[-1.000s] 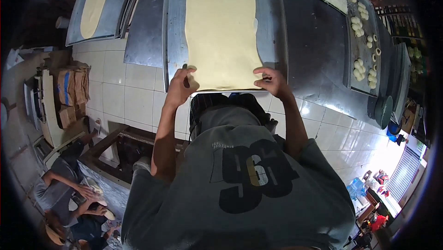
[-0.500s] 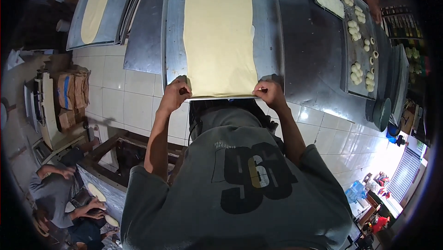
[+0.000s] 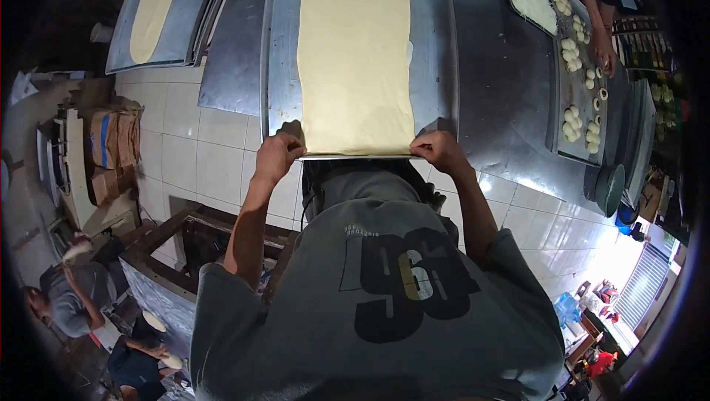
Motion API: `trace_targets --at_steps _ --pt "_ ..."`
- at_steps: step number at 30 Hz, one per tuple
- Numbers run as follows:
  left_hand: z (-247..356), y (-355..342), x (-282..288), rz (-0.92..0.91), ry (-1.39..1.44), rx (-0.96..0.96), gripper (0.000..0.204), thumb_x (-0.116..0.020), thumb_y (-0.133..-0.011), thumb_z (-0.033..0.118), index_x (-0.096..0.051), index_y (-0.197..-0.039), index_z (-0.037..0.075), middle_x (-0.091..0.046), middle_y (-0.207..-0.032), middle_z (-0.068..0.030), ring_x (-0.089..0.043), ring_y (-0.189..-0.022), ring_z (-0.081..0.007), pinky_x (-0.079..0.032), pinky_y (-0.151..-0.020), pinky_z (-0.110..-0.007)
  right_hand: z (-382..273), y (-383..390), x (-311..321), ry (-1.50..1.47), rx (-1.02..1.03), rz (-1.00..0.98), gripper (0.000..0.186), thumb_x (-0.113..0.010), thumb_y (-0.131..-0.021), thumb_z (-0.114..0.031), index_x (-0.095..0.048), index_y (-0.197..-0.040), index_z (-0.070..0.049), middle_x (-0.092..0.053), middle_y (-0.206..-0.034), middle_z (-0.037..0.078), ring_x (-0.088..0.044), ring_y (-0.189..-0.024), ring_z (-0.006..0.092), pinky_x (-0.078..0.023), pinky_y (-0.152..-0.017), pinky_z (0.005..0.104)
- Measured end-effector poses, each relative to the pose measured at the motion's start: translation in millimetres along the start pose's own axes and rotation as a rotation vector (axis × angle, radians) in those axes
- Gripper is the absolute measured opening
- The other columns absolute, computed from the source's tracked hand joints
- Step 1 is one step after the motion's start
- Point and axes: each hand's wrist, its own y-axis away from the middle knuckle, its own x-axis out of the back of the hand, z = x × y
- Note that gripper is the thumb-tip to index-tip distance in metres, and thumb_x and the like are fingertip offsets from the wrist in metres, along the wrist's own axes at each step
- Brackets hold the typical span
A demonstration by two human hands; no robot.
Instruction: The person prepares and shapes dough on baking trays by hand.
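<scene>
A long, flat sheet of pale yellow dough (image 3: 355, 53) runs away from me along a grey metal tray (image 3: 432, 53). My left hand (image 3: 276, 157) is closed in a pinch at the sheet's near left corner, by the tray's front edge. At the near right corner, my right hand (image 3: 442, 154) pinches the dough the same way. Between the two hands the dough's near edge lies along the tray's edge, with a narrow fold or ridge. The fingertips partly cover the corners.
Right of the tray is a dark metal tabletop (image 3: 488, 83). Beyond it, a baking tray (image 3: 574, 116) carries several dough pieces, with another person's hand (image 3: 604, 53) over it. Another dough strip (image 3: 157, 12) lies far left. Two people work at lower left beside a wooden frame (image 3: 159, 234).
My fingers stay at the dough's corners, with only slight movement. The other person's hand at right has come nearer over the baking tray. The people at lower left have shifted.
</scene>
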Motion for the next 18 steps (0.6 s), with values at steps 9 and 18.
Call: trace_targets --at_steps 9,18 --pt "-2 -1 2 -0.048 -0.048 0.178 0.022 -0.072 -0.075 0.027 -0.073 -0.088 0.009 -0.069 -0.092 -0.0117 -0.066 -0.084 -0.0313 -0.052 -0.074 -0.042 0 -4 12 0.079 -0.092 -0.174 0.020 -0.065 -0.076 -0.025 -0.071 -0.082 -0.007 -0.065 -0.073 0.015 -0.064 -0.069 0.0295 -0.048 -0.061 0.0390" --pt "3 -2 5 -0.151 -0.165 0.259 0.037 -0.064 -0.083 0.039 -0.072 -0.085 0.003 -0.067 -0.089 -0.0197 -0.065 -0.086 -0.0365 -0.051 -0.078 -0.047 -40 -24 -4 0.008 -0.223 -0.163 0.035 -0.053 -0.091 -0.033 -0.068 -0.087 -0.002 -0.068 -0.082 0.016 -0.065 -0.078 0.0301 -0.049 -0.069 0.0361"
